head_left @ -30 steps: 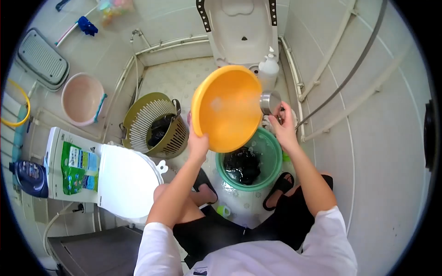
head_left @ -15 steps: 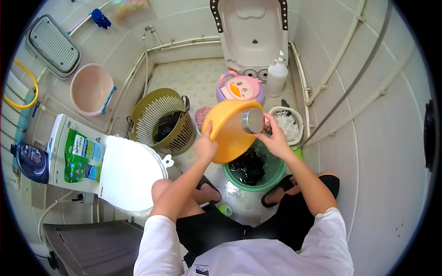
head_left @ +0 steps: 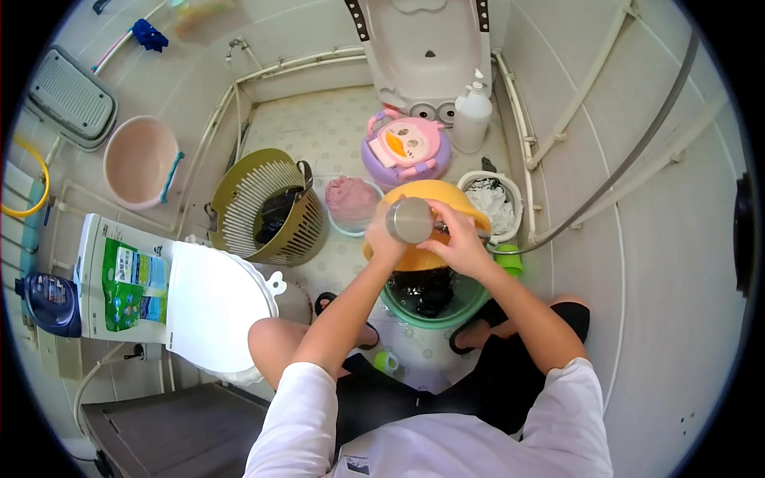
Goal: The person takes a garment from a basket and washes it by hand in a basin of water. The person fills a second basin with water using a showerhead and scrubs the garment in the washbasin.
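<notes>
My right hand [head_left: 460, 239] grips a shower head [head_left: 410, 221] by its handle, close to the round silver face. My left hand [head_left: 384, 239] is up against the shower head's left side; its fingers are blurred and partly hidden. Under both hands a yellow basin [head_left: 431, 194] sits over the back part of a green basin [head_left: 446, 321]. Dark wet cloth [head_left: 429, 291] lies in water in the green basin. How the yellow basin is supported is hidden.
Around the basins are a pink cloth [head_left: 351, 197] in a small tub, an olive laundry basket [head_left: 305, 240], a white tub [head_left: 517, 219] of light cloth, a pink-purple child's potty [head_left: 426, 147] and a pump bottle [head_left: 472, 119]. A toilet [head_left: 219, 307] stands left; a grey hose [head_left: 637, 175] hangs right.
My left hand has let go of the yellow basin and moved to the shower head. The basin, tilted and raised before, is now lower over the green basin. The shower head has shifted left.
</notes>
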### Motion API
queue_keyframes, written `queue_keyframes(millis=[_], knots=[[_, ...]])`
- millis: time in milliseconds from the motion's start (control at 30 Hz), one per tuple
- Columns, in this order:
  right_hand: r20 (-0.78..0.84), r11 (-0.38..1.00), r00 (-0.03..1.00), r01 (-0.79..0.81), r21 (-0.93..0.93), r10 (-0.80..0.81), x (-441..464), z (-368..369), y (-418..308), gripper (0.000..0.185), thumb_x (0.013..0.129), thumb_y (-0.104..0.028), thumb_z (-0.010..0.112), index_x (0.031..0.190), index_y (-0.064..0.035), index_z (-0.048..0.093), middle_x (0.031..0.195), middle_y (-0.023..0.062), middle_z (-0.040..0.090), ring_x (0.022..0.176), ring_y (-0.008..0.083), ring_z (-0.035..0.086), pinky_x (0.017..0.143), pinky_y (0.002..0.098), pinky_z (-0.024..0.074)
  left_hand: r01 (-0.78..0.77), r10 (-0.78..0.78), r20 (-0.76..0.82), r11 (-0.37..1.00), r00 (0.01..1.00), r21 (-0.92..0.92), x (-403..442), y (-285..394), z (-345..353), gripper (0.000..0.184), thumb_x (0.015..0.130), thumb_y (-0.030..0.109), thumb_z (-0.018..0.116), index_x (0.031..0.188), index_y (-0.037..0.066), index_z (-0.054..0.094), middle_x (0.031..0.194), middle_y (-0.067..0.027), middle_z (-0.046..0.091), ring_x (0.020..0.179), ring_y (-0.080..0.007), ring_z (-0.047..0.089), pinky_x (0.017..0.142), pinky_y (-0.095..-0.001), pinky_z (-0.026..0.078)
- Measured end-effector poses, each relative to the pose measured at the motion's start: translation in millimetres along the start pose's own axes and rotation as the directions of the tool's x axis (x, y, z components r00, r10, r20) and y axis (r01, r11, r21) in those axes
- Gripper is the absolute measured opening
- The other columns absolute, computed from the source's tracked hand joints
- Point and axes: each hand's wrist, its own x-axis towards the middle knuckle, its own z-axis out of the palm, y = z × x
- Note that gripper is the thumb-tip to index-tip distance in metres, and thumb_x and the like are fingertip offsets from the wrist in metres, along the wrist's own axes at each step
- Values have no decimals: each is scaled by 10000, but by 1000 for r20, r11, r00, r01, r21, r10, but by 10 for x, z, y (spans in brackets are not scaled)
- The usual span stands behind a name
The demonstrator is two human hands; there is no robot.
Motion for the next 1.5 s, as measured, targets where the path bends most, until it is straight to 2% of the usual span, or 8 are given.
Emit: queue_keyframes(millis=[67,367,467,567,933,1300,1400,1500], knots=[[48,1000,999,-20,-16,20,-22,-28,12,780,755,-329,844,1413,-120,483,1296,112,619,1182,282,581,1024,420,337,-93,83,-127,993,988,-78,120,-94,173,602,793,427,743,1344,207,639,1010,-126,742,918,-338,714,789,-431,547],[57,987,991,126,-100,-121,-45,2,28,747,771,-407,800,1416,-181,499,1136,63,632,1074,261,582,954,429,341,535,-471,264,795,842,-285,225,254,-607,467,786,271,760,1245,211,698,1093,-134,742,992,-282,712,865,-383,534],[50,980,987,160,-119,-155,-53,40,27,772,759,-399,806,1435,-200,491,1106,54,627,1060,260,582,938,419,341,458,-345,316,494,884,-739,189,-90,-305,394,843,123,705,1236,121,679,1094,-97,737,984,-223,704,838,-354,539],[101,969,981,180,-167,-164,-85,46,22,797,748,-385,814,1458,-240,483,1076,47,619,1040,251,583,909,410,342,492,-412,352,308,840,-814,90,-124,-374,366,878,-28,600,1234,45,645,1109,-80,714,984,-190,680,820,-326,542],[189,922,974,184,-341,-125,-75,16,205,810,714,-350,832,1454,-306,508,940,27,595,960,225,582,879,397,346,536,-488,358,294,796,-791,12,-374,-935,470,857,-134,505,1284,41,596,1160,-83,694,1024,-198,672,850,-314,532],[-169,951,985,-93,-296,44,297,-204,448,819,739,-225,858,1461,-194,473,1098,83,663,965,225,651,928,415,406,420,-430,187,549,883,-722,-31,-497,-1186,571,852,-145,474,1387,36,558,1260,-84,664,1090,-194,653,910,-299,509],[-249,971,955,-105,216,159,370,-223,470,795,778,-141,839,1470,-172,448,1059,75,665,926,147,633,838,330,462,233,-312,-45,791,949,-565,0,-579,-1116,576,866,-53,553,1375,206,623,1324,-177,646,1132,-294,671,936,-325,506],[-241,941,943,-149,305,228,351,-201,591,846,804,-104,825,1487,-95,325,1040,85,661,934,147,634,821,314,516,22,-87,-224,960,971,-280,35,-548,-1159,646,819,-66,573,1387,238,611,1360,-257,573,1151,-373,642,925,-354,517]])
